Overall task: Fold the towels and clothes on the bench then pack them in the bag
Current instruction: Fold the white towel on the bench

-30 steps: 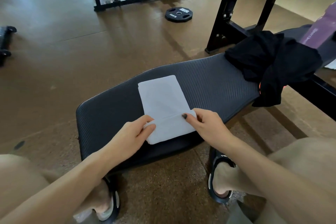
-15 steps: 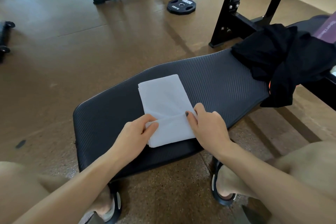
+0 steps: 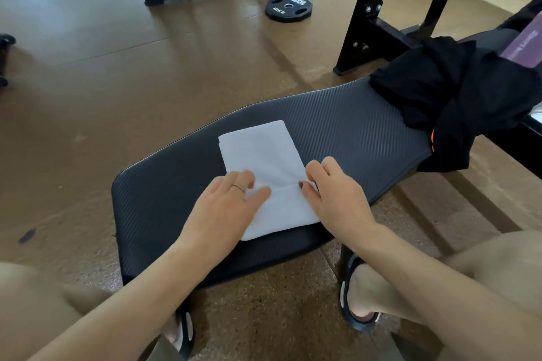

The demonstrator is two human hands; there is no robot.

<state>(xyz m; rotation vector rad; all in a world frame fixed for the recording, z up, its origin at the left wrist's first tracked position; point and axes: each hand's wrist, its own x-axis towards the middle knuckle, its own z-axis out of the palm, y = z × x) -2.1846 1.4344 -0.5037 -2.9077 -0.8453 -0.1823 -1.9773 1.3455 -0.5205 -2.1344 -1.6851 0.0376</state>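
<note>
- Change: a second back my left hand [image 3: 227, 202] pinched the near flap of the towel [image 3: 264, 173]; now it lay flatter on it, fingers fairly straight, pressing the left edge down.
- Right hand [image 3: 331, 193] barely moved: thumb and curled fingers kept a pinch on the right end of the crease line.
- Grip state: left spread and pressing, right clamped lightly on the towel edge.
- View shifted a bit left and down; worktop [image 3: 366, 126] and clothes kept their places.
- My read: the near-edge fold was landing and getting smoothed, so this towel was close to done. Clothes untouched, packing not begun.
- Towel: white, thin, matte cloth, folded into a neat long rectangle, lying flat on the near-left half of the worktop, angled slightly. One crease ran across between my hands. Soft, would hold a fold if pressed.
- Worktop: black padded bench, ribbed diagonal texture, rounded end, slightly grippy looking.
- Clothes [image 3: 457, 97]: black fabric heap, crumpled, on the far right of the worktop, part hanging over the near side; small orange bit at the hem. Well apart from the towel.
- Purple thing [image 3: 525, 47] at the right edge behind the clothes, cut off; couldn't tell if it was the bag.
- Floor brown, speckled; weight plate [image 3: 289, 8] black, flat, well away.
</note>
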